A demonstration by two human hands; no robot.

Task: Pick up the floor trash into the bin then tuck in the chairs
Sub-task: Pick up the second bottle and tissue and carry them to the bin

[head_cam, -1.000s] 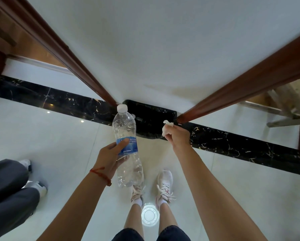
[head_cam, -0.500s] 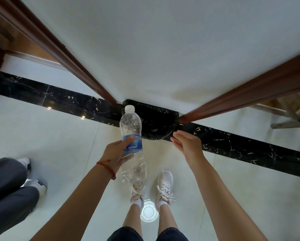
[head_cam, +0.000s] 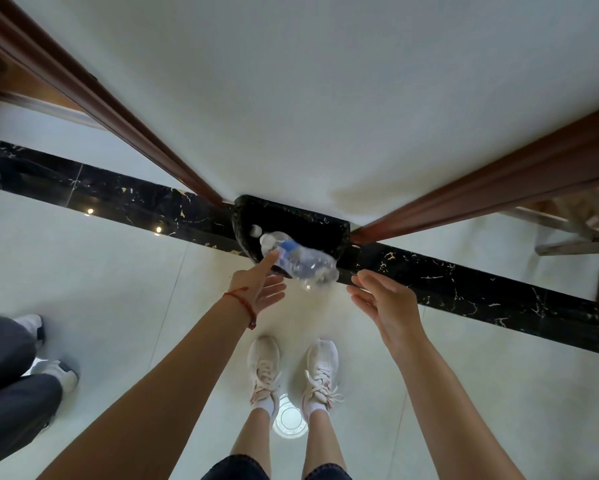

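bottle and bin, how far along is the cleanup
Done: a small white scrap already lies in the black bin. In hand: the plastic bottle is tipped over the bin's rim, the left hand open at it, the right hand open. Left: no chairs are tucked in this view.

Soft daylight, floor [head_cam: 83, 278] glare, blurred bottle [head_cam: 300, 261], fisheye edges

Plastic bottle [head_cam: 298, 263] motion-blurred over the bin [head_cam: 329, 233]; bystander's legs [head_cam: 10, 386] cut off at left edge.
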